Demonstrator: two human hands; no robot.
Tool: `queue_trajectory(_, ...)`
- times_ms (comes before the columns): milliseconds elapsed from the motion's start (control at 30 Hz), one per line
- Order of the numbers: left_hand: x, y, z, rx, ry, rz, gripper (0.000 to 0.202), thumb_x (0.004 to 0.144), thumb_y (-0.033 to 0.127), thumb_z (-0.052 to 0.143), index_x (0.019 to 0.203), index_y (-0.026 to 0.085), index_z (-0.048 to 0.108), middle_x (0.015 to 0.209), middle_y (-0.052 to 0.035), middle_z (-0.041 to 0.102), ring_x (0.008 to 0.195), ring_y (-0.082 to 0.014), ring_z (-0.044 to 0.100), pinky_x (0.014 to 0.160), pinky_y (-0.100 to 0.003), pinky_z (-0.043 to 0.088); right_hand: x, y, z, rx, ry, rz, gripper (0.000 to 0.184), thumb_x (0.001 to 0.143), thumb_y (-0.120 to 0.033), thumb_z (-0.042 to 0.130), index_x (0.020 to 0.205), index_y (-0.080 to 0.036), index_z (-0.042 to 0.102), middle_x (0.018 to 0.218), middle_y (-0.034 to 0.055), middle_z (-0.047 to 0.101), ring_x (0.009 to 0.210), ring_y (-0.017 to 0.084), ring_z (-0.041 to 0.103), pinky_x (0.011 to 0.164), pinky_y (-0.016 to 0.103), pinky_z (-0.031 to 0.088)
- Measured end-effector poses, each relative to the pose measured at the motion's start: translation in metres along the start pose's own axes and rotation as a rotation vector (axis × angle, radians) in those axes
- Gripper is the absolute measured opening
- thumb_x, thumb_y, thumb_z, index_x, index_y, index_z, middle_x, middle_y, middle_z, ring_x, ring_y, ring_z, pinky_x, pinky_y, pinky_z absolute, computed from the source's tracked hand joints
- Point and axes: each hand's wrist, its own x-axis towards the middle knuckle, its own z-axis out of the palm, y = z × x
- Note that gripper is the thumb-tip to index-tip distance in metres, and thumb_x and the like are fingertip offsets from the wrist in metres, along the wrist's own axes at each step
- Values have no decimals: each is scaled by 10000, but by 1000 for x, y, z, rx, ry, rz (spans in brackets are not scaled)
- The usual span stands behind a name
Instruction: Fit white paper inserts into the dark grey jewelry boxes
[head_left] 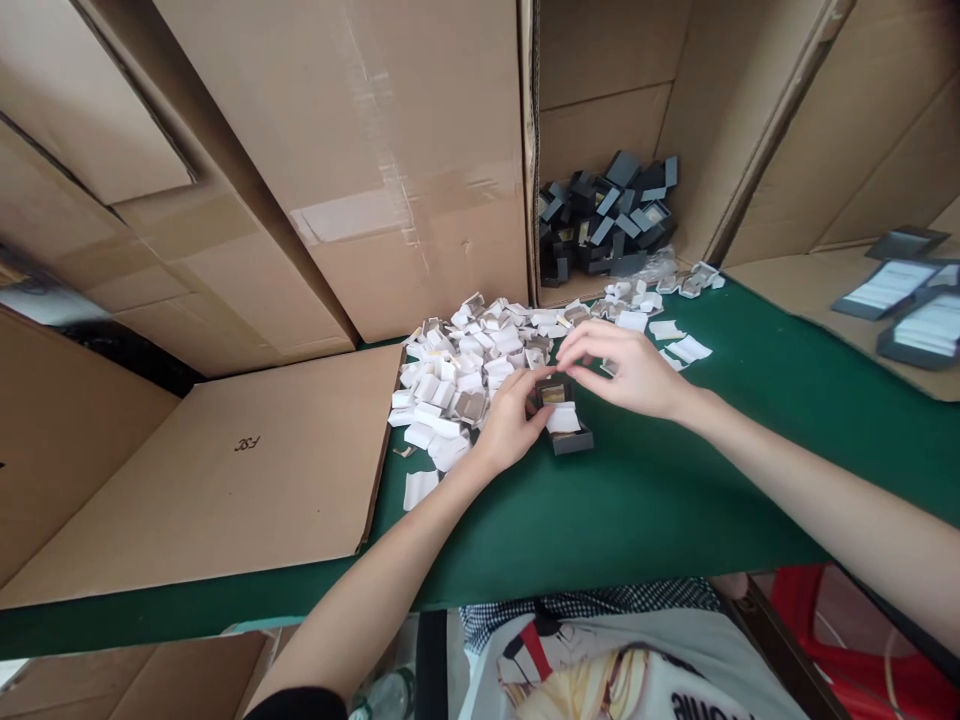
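A small dark grey box stands open on the green table, with a folded white card insert inside it. My left hand grips the box from its left side, the thumb lying by the white insert. Over the far edge of the box is my right hand, its thumb and fingertips drawn together in a pinch. Whatever may be between those fingertips is too small to make out. Just beyond both hands spreads a heap of folded white card inserts.
Several dark boxes are piled in an open carton at the back. On the right, a cardboard sheet carries open dark boxes with white inserts. A flat carton covers the table's left side. Tall cartons stand behind.
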Motion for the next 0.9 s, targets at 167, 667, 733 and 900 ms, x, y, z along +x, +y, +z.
queue_trajectory(167, 0, -1, 0, -3, 55, -1, 506, 779, 83, 560, 1262, 220, 490, 1113, -63, 572, 839, -112, 545, 709, -226, 524, -20, 11, 9, -84, -87, -6, 91, 848, -191, 561, 852, -193, 652, 1005, 75, 586, 947, 203, 575, 816, 375, 487)
queue_trajectory(667, -1, 6, -2, 100, 101, 101, 86, 839, 100, 497, 845, 175, 537, 1011, -43, 537, 928, -118, 550, 666, -183, 508, -22, -6, 21, -636, -176, -68, 231, 909, -160, 470, 738, -152, 624, 1076, 110, 586, 935, 226, 529, 610, 327, 423)
queue_trajectory(733, -1, 8, -2, 120, 73, 106, 87, 853, 127, 498, 814, 172, 560, 1062, -52, 522, 940, -119, 552, 635, -172, 510, -22, -5, 23, -633, -176, -69, 225, 915, -150, 444, 766, -150, 612, 1072, 113, 589, 933, 224, 534, 612, 329, 437)
queue_trajectory(900, -1, 10, -2, 9, -27, 63, 82, 826, 191, 577, 908, 185, 581, 1138, -57, 490, 917, -112, 567, 665, -196, 560, -24, 1, 27, -651, -173, -105, 191, 927, -150, 412, 887, -132, 598, 1128, 129, 582, 972, 235, 547, 603, 328, 465)
